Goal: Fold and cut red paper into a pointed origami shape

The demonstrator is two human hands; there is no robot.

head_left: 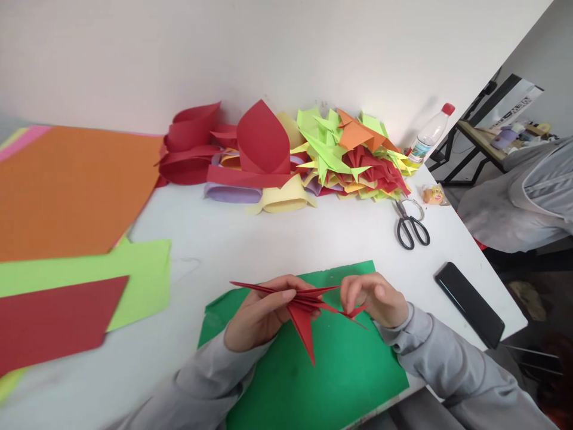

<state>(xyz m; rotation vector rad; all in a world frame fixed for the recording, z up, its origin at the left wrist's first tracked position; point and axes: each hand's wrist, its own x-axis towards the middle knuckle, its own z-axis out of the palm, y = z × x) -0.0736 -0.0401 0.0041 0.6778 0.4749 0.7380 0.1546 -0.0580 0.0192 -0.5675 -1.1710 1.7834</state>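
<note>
A folded red paper origami piece (304,325), with several pointed flaps, is held above a green mat (340,370). My left hand (264,310) pinches its folded layers, thumb on top and fingers beneath. One point sticks out left past that hand, and a broad point hangs downward. At the right end, a small bent tip reaches my right hand (373,298). Those fingers are loosely curled beside the tip, the thumb apart from them; whether they touch the paper is hard to see.
Coloured paper sheets (76,185) lie left. Rolled paper shapes (264,140) and piled origami (353,149) line the wall. Rightward are a bottle (430,134), scissors (412,227), a wrapped snack (433,194) and a black phone (470,304). Another person's grey clothing (505,191) shows beyond the table edge.
</note>
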